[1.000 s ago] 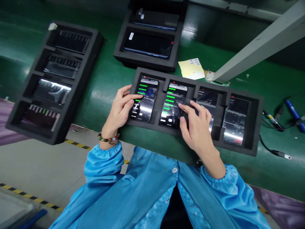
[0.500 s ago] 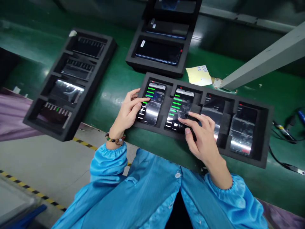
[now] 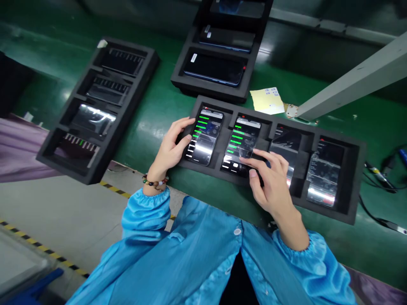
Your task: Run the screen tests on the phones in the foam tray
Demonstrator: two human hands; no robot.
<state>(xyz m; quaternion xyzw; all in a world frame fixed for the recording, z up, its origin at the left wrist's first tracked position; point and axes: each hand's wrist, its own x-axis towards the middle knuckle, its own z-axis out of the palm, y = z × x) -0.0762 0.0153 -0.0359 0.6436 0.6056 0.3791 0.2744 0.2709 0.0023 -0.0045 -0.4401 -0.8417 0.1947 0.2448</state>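
A black foam tray (image 3: pixel 358 182) with several compartments lies in front of me, a smartphone in each. My left hand (image 3: pixel 171 148) is open at the tray's left end, fingertips by the edge of the leftmost phone (image 3: pixel 208 135), which shows a list partly marked green. Over the second phone (image 3: pixel 243 135), also lit with green lines, my right hand (image 3: pixel 270 178) is open. Its index fingertip is at the lower part of that screen; whether it touches, I cannot tell. The third phone (image 3: pixel 284 142) and fourth phone (image 3: pixel 326 169) have dark, reflective screens; my right hand partly covers the third.
Another foam tray with phones (image 3: pixel 127 114) lies at the left. Behind mine, stacked dark trays (image 3: pixel 244 91) hold phones. A yellow note (image 3: pixel 267 101) lies beside a grey slanted post (image 3: pixel 349 76). Cables (image 3: pixel 378 173) lie on the green table at the right.
My left index finger has drawn back from the leftmost phone's screen to its edge. My right hand stays over the second phone. The whole view has shifted slightly.
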